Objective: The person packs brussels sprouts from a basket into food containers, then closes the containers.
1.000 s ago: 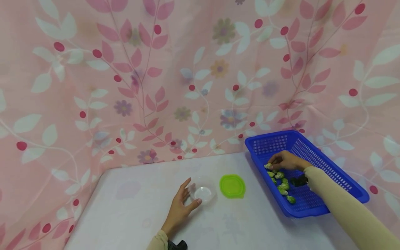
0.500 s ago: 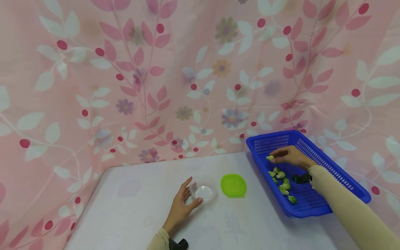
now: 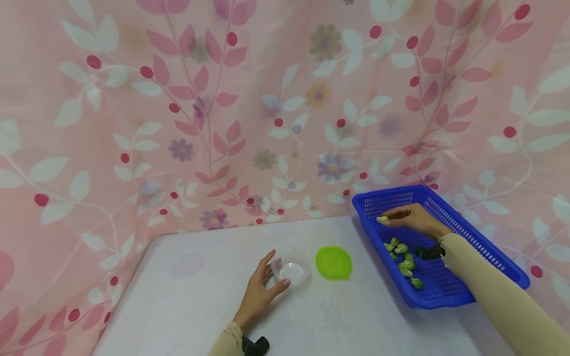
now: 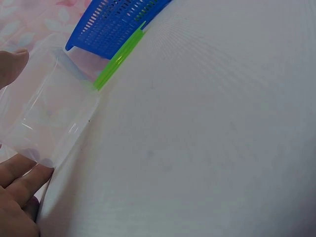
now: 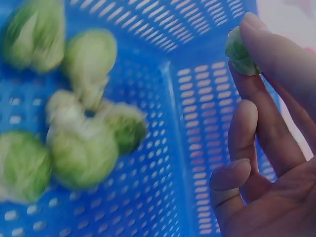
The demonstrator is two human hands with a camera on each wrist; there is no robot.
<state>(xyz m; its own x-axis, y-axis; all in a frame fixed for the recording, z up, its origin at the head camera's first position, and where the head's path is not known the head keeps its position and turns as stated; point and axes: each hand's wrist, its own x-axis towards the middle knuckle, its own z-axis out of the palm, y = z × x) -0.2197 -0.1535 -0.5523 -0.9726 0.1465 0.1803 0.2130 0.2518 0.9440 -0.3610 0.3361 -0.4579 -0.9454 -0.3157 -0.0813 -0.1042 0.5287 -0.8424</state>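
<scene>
A Brussels sprout (image 5: 241,52) is pinched between the thumb and fingertips of my right hand (image 3: 414,218), above the blue basket (image 3: 483,245). Several more Brussels sprouts (image 3: 407,264) lie along the basket's left side. On the white table, my left hand (image 3: 260,291) holds a clear plastic container (image 3: 291,272) from the left, thumb on the near side and fingers on the far side. In the left wrist view, the fingertips touch the lower part of the container (image 4: 49,108). Inside, it shows only a bare bottom.
A green lid (image 3: 334,263) lies flat on the table (image 3: 187,296) between the container and the basket. Behind the table hangs a pink floral cloth (image 3: 249,109). A black device (image 3: 256,346) is strapped at the left wrist.
My right hand has lifted one Brussels sprout up from the others and moved slightly toward the basket's far left. The left hand stays at the container.
</scene>
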